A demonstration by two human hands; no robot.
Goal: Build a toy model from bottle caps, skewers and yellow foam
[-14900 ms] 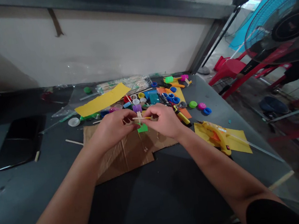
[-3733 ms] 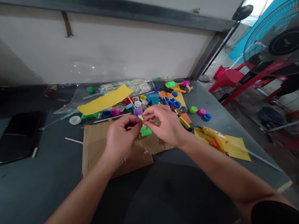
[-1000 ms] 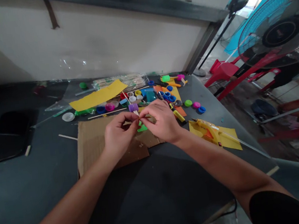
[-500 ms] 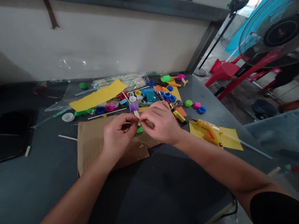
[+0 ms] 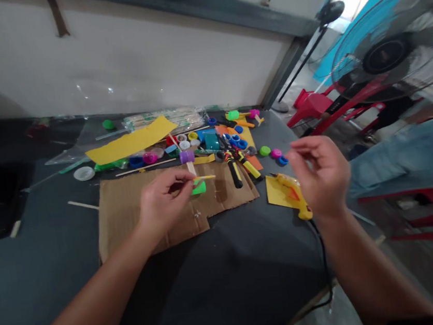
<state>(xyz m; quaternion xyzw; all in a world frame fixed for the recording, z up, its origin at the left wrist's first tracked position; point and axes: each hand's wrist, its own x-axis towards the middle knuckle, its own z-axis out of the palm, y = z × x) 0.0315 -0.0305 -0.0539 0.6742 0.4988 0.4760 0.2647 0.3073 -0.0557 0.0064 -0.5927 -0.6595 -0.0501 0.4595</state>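
Over a brown cardboard sheet (image 5: 127, 206), my left hand (image 5: 168, 196) pinches a thin yellow strip (image 5: 206, 177) between thumb and forefinger. Just beyond those fingertips are a purple cap (image 5: 186, 157) with a pale wooden stick (image 5: 191, 168) below it, and a green cap (image 5: 199, 187). How these pieces join is partly hidden by my left hand. My right hand (image 5: 321, 174), a little blurred, is raised at the right with fingers loosely curled and no object visible in them. Beside and below it lies a yellow glue gun (image 5: 303, 206) on yellow foam sheet (image 5: 277, 193).
Pliers (image 5: 235, 173) with yellow-black handles rest on the cardboard's right side. Behind are bottle caps (image 5: 184, 145), a yellow strip of sheet (image 5: 131, 141) and bagged sticks (image 5: 164, 119). A black cord (image 5: 324, 259) crosses the table's right edge; a fan (image 5: 387, 54) stands beyond.
My right hand has left the left fingertips and moved right, close to the glue gun. My left hand stays over the cardboard, its yellow strip now visible. The view has turned slightly right.
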